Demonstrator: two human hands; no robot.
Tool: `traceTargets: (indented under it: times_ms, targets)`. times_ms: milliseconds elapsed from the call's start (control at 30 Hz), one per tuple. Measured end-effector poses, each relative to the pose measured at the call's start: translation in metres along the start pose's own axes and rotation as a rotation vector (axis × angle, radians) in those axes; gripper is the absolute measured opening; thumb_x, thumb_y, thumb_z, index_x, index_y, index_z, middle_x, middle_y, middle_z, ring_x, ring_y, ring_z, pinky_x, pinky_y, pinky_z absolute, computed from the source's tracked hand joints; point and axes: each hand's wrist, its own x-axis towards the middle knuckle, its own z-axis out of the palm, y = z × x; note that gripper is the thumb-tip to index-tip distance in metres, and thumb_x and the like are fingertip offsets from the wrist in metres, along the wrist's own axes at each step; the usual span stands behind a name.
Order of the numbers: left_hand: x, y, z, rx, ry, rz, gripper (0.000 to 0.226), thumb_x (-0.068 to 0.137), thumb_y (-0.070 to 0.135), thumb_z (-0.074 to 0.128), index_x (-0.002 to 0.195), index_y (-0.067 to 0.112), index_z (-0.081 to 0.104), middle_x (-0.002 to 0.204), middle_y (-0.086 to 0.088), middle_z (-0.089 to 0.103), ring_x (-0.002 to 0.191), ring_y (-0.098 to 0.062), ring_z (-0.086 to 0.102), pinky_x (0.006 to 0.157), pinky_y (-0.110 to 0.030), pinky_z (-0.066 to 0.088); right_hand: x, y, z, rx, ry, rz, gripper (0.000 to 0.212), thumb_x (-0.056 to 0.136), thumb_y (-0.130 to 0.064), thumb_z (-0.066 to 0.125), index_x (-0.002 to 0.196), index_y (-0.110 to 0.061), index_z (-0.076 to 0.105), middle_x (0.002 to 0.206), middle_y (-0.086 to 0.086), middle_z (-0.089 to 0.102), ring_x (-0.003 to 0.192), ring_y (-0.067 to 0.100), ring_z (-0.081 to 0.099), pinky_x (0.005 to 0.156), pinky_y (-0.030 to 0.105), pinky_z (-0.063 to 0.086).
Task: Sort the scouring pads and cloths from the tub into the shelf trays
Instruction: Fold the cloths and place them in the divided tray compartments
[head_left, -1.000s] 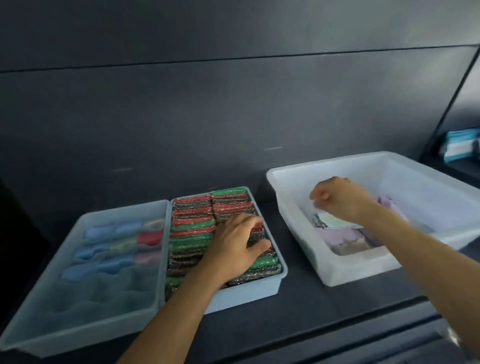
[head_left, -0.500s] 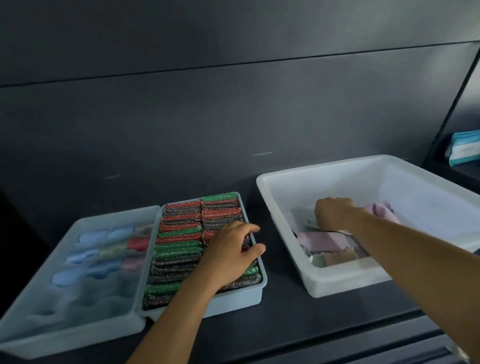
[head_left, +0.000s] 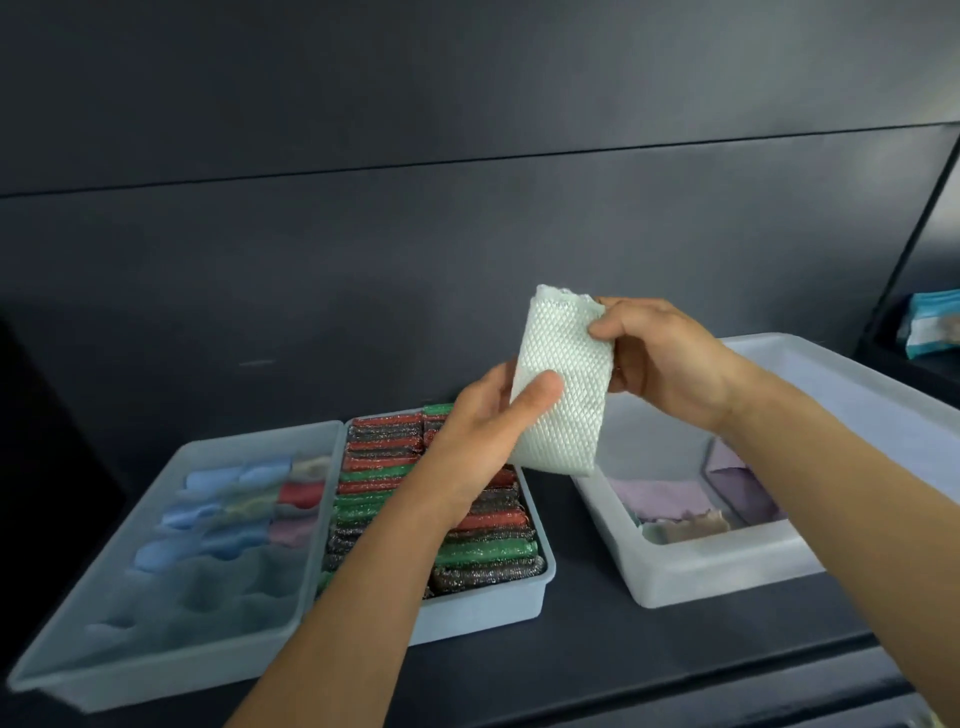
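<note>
Head view: both hands hold one white mesh cloth (head_left: 561, 384) up in the air, above the gap between the pad tray (head_left: 483, 613) and the tub (head_left: 727, 577).
- Left hand (head_left: 478, 436): thumb on the front face low down, fingers behind, gripping the cloth.
- Right hand (head_left: 670, 364): pinching the cloth's upper right edge.
- The cloth is folded into a narrow upright panel. Its bottom edge hangs free and touches nothing.
- The pad tray looks packed with red, green and dark scouring pads (head_left: 488, 551).
- The cloth tray (head_left: 156, 675) sits touching it on the left. It holds rolled cloths (head_left: 234, 514) in its far part, and its near part looks free.
- The tub stands to the right on the shelf (head_left: 597, 649), with lilac and beige cloths (head_left: 660, 499) left inside.

Judgement: this is the hand-over or refold step before placing. Sorting is not finished.

Risks:
- The cloth is limp. If the right hand lets go, the fold probably opens and the cloth goes in loose.
- The cloth tray is well to the left, so the carry passes over the pad tray. A low forearm or the trailing edge could snag on the rough pads.
- An early drop lands the cloth in the wrong tray.
</note>
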Motion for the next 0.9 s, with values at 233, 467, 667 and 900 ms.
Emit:
traceTargets:
  times_ms: [233,467,667,900]
  targets:
    - [-0.022,-0.004,-0.016,0.022,0.303,0.199,0.027,0.088,0.032,0.065,0.104,0.011,0.063,0.096,-0.007,0.072,0.086,-0.021,0.071,0.071,-0.036,0.059,-0.006,0.023,0.057,0.225,-0.024,0.033,0.044,0.087,-0.046,0.055,0.107,-0.010,0.068,0.102,0.009,0.070,0.092,0.021,0.067,0.080,0.036,0.056]
    - [-0.042,-0.012,-0.047,-0.074,0.407,0.161,0.019,0.097,0.027,0.056,0.103,0.010,0.061,0.095,-0.010,0.071,0.085,-0.026,0.070,0.072,-0.045,0.058,-0.002,0.050,0.106,0.094,0.115,-0.052,0.019,0.090,-0.012,0.061,0.107,-0.004,0.068,0.090,0.016,0.067,0.076,0.032,0.056,0.056,0.033,0.043]
    - [-0.057,-0.016,-0.080,-0.119,0.384,0.131,0.013,0.091,0.011,0.058,0.094,0.020,0.067,0.086,0.000,0.070,0.083,-0.016,0.064,0.073,-0.034,0.050,0.007,0.063,0.135,0.280,0.066,-0.046,0.021,0.077,-0.012,0.065,0.095,-0.016,0.076,0.093,0.021,0.061,0.086,0.033,0.043,0.070,0.043,0.032]
    - [-0.081,-0.022,-0.118,-0.394,0.159,-0.266,0.056,0.091,0.060,0.037,0.117,0.017,0.062,0.100,-0.008,0.070,0.084,-0.025,0.068,0.048,-0.030,0.054,0.013,0.072,0.163,-0.190,0.138,-0.258,0.050,0.087,0.016,0.042,0.069,-0.018,0.075,0.075,0.002,0.073,0.064,0.025,0.061,0.053,0.030,0.047]
